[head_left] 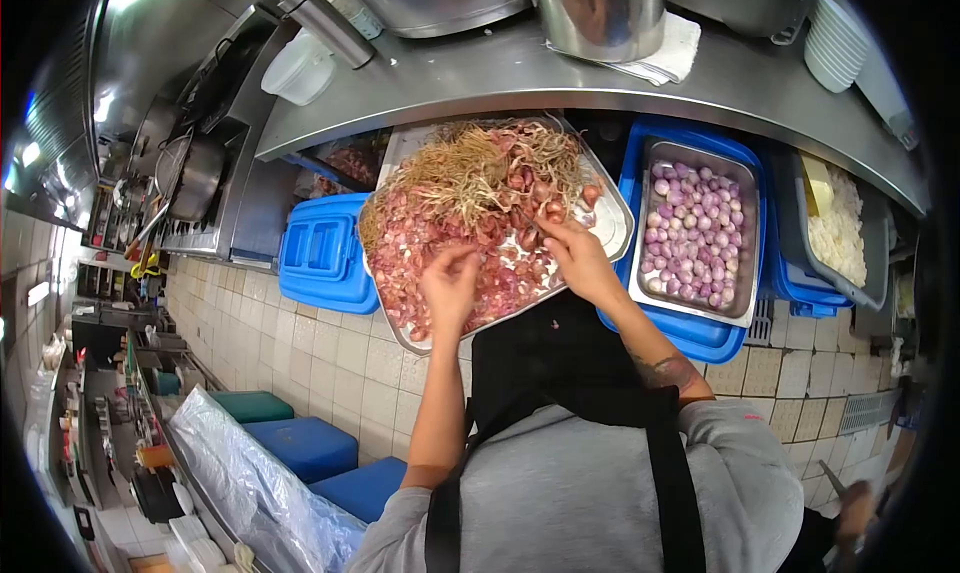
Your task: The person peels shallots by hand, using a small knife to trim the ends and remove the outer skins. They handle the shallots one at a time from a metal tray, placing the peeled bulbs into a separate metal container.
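tray: we see a wide metal tray (pixel 612 223) tilted across blue crates, just under the steel counter (pixel 480 83).
shallots: a heap of reddish-pink shallots (pixel 440 243) and papery skins fills most of the tray, pieces small and mottled pink and white.
roots: a tangle of pale tan stringy roots (pixel 470 168) lies over the far part of the heap.
left hand: our left hand (pixel 450 288) rests on the near part of the heap, fingers curled down into the shallots; we cannot tell whether they pinch anything.
right hand: our right hand (pixel 578 258) sits at the right of the heap, fingers bent onto the pieces near the bare metal; a grip is not clear.
peeled shallots: a smaller steel pan (pixel 745 243) in a blue crate (pixel 700 338) just to the right holds smooth purple peeled shallots (pixel 695 233).
far right: a grey tub (pixel 795 223) holds white chopped pieces (pixel 838 231).
lid: a blue lid (pixel 325 253) lies left of the tray.
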